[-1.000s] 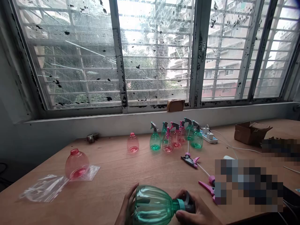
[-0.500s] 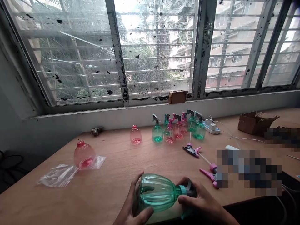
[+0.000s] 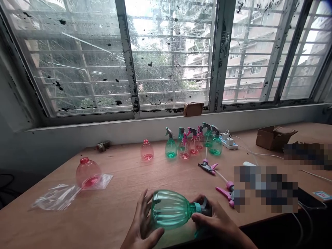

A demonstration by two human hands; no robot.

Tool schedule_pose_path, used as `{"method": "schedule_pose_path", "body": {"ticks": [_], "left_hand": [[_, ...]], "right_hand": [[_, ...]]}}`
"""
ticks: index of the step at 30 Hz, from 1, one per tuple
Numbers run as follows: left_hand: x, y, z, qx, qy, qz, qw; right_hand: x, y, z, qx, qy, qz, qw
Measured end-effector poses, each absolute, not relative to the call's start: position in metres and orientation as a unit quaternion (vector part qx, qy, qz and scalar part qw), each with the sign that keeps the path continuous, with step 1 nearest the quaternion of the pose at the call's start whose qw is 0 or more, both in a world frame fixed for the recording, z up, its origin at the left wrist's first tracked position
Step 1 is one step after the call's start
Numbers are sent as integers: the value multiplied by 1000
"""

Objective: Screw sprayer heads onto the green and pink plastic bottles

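A green transparent spray bottle (image 3: 171, 209) lies on its side in the air over the table's front edge, base to the left. My left hand (image 3: 144, 221) loosely cups its base, fingers on the far side and thumb in front. At the other end, my right hand (image 3: 207, 216) is closed around the dark spray head and teal collar. Two pink-and-grey spray heads, one with its tube toward the back (image 3: 207, 167) and one nearer me (image 3: 228, 193), rest on the table right of the bottle.
Several green and pink spray bottles (image 3: 171, 147) stand toward the back. Two pink bottles without heads stand at the back (image 3: 147, 151) and left (image 3: 88, 173), the left one by clear plastic bags (image 3: 55, 197). A power strip (image 3: 229, 141) and cardboard box (image 3: 272, 138) sit right.
The view has shifted slightly. The fingers of my left hand have slid back around the bottle's base and show less through it. My right hand keeps its grip on the spray head.
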State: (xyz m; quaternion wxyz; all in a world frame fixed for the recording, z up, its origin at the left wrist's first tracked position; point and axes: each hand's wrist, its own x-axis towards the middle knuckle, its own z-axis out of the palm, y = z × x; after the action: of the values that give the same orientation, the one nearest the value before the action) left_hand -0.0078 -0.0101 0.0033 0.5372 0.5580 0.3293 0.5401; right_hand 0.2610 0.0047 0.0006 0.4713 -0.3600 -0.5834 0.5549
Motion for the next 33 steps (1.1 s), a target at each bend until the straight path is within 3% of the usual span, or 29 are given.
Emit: {"method": "schedule_pose_path", "body": {"ticks": [7, 33], "left_hand": [[-6, -15, 21, 573, 368, 479, 554], [-7, -15, 20, 603, 345, 524, 493]], "right_hand": [[259, 6, 0, -357, -585, 555, 471], [257, 2, 7, -370, -590, 547, 464]]}}
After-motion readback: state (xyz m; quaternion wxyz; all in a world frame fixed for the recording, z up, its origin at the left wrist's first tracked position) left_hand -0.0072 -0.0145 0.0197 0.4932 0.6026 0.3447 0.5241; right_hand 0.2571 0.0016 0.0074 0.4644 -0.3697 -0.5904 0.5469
